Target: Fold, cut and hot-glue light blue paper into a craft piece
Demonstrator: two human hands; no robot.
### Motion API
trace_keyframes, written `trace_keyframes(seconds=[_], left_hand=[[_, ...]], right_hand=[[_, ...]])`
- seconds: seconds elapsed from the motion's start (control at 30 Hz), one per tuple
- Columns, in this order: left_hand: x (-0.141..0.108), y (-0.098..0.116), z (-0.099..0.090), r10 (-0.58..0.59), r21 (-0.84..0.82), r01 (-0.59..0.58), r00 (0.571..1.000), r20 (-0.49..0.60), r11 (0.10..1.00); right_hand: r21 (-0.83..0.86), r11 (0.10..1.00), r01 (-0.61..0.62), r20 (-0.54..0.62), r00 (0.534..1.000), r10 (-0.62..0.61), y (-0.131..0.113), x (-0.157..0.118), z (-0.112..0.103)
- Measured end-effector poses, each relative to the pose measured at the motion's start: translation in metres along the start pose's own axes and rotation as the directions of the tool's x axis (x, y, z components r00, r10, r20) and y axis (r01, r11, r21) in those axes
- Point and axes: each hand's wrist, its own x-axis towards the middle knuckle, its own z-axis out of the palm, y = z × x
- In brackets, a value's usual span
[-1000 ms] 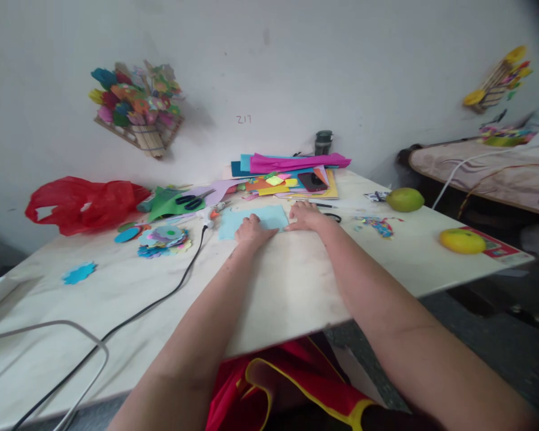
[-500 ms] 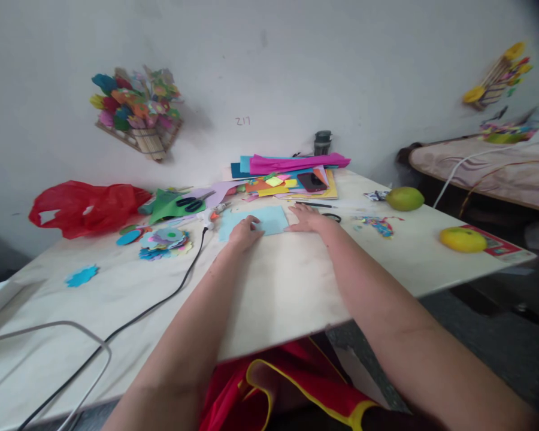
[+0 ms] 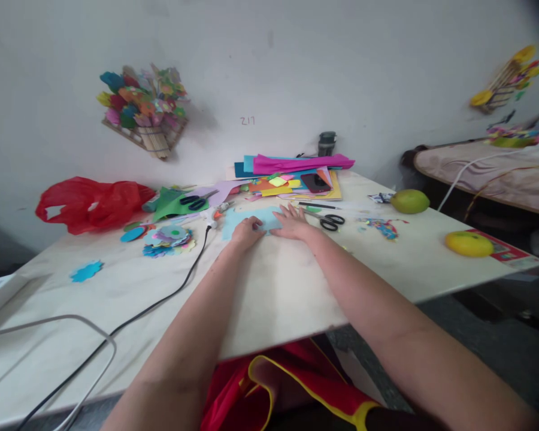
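Observation:
A light blue sheet of paper lies flat on the white table. On its left part rests my left hand, its fingers curled against the paper. My right hand lies on the sheet's right part with fingers spread, pressing it flat. Just right of that hand are black-handled scissors and a dark pencil. A white glue gun with an orange part sits at the sheet's left edge.
Left are paper flower cutouts, a red plastic bag, other scissors and a black cable. Behind lie coloured sheets and a phone. At right are a green fruit and a yellow one.
My right hand has slid left onto the blue sheet, uncovering the scissors beside it. My left hand stays on the sheet. The view has shifted slightly.

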Motion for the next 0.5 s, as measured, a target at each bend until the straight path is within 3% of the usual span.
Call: trace_keyframes(seconds=[0.2,0.5], left_hand=[[0.003,-0.005,0.002,0.023,-0.008,-0.023,1.000,-0.010,1.000],[-0.003,-0.009,-0.002,0.074,0.007,-0.073,0.997,-0.018,0.997]], right_hand=[[0.027,0.998,-0.063,0.088,0.994,0.060,0.010,-0.004,-0.003],[0.059,0.996,-0.061,0.147,0.988,0.052,0.043,-0.005,-0.004]])
